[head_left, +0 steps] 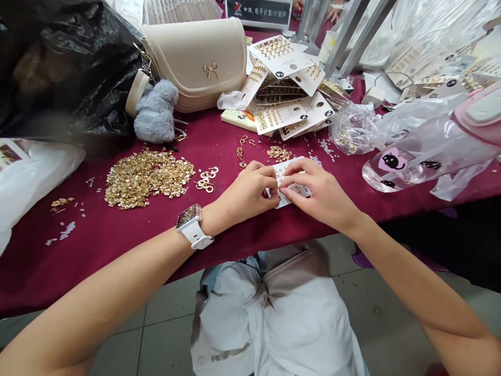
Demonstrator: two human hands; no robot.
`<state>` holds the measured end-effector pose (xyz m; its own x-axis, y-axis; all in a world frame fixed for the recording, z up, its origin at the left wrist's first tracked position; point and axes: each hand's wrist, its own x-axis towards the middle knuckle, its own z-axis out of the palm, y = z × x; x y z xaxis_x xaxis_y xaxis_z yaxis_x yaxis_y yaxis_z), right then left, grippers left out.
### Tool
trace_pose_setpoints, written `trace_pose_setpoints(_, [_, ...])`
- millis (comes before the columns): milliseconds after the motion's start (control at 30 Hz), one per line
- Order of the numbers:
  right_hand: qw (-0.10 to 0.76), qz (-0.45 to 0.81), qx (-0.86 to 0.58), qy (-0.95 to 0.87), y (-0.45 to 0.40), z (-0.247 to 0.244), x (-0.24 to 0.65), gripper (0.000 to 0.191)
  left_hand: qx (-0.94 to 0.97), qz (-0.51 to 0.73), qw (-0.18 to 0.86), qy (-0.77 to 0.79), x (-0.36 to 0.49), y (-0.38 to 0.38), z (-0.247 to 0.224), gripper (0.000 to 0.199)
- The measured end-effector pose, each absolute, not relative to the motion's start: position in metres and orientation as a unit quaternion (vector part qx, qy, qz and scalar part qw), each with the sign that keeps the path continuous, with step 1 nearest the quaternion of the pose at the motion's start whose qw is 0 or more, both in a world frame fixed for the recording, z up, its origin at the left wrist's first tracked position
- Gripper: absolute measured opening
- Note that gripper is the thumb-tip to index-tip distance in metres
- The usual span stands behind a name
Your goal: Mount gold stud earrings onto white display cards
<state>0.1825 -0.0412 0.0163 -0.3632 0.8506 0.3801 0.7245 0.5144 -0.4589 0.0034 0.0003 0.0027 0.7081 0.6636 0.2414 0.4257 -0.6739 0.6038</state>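
Observation:
A small white earring card with gold earrings lies on the maroon cloth between my hands. My left hand, with a white watch at the wrist, is closed at the card's left edge, its fingers curled. Over the card, the thumb and forefinger of my right hand are pinched close to my left fingertips; whatever small piece they grip is hidden. Just beyond the card is a small heap of gold pieces. Several gold hoop earrings lie left of my left hand.
A large pile of gold pieces spreads at left, before a cream handbag with a grey plush charm. Filled earring cards are stacked behind my hands. A clear bottle lies at right beside plastic bags.

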Motion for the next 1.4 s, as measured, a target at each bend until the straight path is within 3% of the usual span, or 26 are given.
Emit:
trace_pose_setpoints(667, [0.278, 0.116, -0.470, -0.830, -0.037, 0.018, 0.185, 0.012, 0.889, 0.232, 0.253, 0.303, 0.004, 0.001, 0.003, 0.014])
trace_pose_setpoints(967, [0.273, 0.056, -0.456, -0.845, -0.040, 0.016, 0.183, 0.009, 0.885, 0.229, 0.260, 0.312, 0.003, 0.001, 0.000, 0.014])
trace_pose_setpoints(1400, [0.173, 0.089, -0.429, -0.882, -0.031, 0.033, 0.183, 0.012, 0.895, 0.255, 0.240, 0.277, 0.002, 0.002, -0.003, 0.016])
